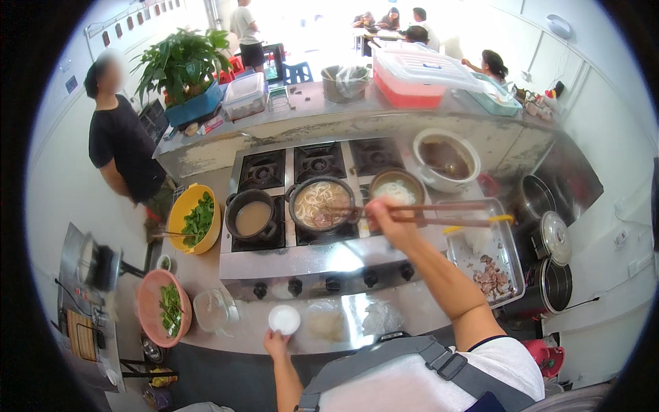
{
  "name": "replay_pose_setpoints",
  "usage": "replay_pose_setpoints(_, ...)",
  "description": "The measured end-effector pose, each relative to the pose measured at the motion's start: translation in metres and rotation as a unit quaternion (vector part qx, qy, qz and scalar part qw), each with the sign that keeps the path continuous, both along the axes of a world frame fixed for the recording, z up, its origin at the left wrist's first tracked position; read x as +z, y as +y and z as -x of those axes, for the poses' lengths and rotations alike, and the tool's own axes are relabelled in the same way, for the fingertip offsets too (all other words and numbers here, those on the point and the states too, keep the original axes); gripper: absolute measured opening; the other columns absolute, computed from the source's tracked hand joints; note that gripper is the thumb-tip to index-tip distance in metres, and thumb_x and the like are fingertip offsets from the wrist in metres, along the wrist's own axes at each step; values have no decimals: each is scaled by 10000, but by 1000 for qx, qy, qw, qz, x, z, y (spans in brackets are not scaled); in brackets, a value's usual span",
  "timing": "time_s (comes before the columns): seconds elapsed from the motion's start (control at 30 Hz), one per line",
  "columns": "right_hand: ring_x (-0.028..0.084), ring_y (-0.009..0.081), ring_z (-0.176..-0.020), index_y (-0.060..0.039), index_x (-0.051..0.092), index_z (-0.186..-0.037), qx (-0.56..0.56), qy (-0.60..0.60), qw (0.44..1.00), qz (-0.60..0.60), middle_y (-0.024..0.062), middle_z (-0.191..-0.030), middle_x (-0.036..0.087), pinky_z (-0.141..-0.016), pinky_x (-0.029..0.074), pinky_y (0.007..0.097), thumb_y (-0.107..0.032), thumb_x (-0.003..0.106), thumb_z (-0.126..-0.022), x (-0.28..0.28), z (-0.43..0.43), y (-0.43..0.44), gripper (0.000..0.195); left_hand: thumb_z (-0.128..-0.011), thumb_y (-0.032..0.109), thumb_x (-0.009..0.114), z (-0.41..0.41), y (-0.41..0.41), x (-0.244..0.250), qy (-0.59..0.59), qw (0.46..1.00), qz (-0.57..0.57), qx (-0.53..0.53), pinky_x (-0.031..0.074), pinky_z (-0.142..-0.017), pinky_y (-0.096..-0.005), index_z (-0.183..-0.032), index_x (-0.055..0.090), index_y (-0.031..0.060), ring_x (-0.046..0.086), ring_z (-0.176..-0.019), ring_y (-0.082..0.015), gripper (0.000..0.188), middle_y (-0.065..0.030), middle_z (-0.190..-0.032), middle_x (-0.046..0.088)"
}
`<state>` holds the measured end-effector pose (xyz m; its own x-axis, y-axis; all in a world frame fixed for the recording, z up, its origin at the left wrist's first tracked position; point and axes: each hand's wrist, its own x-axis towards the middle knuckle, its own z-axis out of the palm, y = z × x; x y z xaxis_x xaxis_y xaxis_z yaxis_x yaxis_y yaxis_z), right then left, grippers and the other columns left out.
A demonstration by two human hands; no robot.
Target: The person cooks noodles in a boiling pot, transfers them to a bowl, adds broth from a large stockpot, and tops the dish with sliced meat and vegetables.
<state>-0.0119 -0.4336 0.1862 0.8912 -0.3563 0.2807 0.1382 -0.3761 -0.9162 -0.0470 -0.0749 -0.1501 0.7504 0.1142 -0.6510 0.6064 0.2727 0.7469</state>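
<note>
My right hand (383,216) grips a pair of long wooden chopsticks (443,207), their tips over a black clay pot (320,205) of noodles, broth and some meat on the gas stove (288,260). Between the fingers of my left hand (276,342) is the rim of a small white dish (284,320), low over the counter's front edge. Left of the noodle pot stands a second black pot (250,214) with cloudy broth. A brown pot (397,186) with white noodles sits to the right, partly behind my right hand.
A yellow basin (194,219) and a pink basket (163,308) of leafy greens are at left. A large white pot (446,159) of dark broth and a metal tray (491,278) with meat pieces stand right. A person (126,139) stands beyond the left end; others are past the ledge.
</note>
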Motion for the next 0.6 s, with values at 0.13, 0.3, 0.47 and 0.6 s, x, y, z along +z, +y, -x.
replay_pose_setpoints(0.13, 531, 90, -606, 4, 558, -894, 13, -36, 999, 28, 44, -709, 562, -545, 445, 219, -106, 474, -859, -7, 17, -7, 143, -787, 59, 503, 11, -3, 37, -17, 997, -47, 56, 483, -626, -274, -1218, 366, -32, 528, -802, -184, 461, -103, -1007, 490)
replay_pose_setpoints(0.3, 538, 99, -644, 1, 561, -917, 1, -43, 999, -4, 57, -749, 565, -592, 454, 228, -122, 468, -870, -14, 58, -37, 161, -766, 92, 557, 35, -6, 58, -113, 965, -235, -19, 390, -850, -335, -1175, 426, -8, 470, -1017, -252, 441, -158, -1173, 418)
replay_pose_setpoints(0.47, 539, 97, -643, -21, 555, -860, -103, -151, 981, -59, 33, -730, 544, -583, 451, 214, -151, 464, -874, 22, 162, -91, 159, -765, 130, 578, 81, -17, 99, -184, 868, -456, -71, 313, -935, -356, -1149, 448, 4, 370, -1126, -299, 424, -186, -1247, 323)
replay_pose_setpoints(0.6, 534, 147, -652, -28, 553, -798, -223, 0, 965, 139, 75, -721, 526, -586, 440, 266, -137, 521, -824, 7, 271, -178, 116, -768, 134, 575, 127, -46, 107, -181, 888, -422, -24, 286, -957, -356, -1147, 449, 4, 332, -1158, -286, 420, -180, -1258, 303)
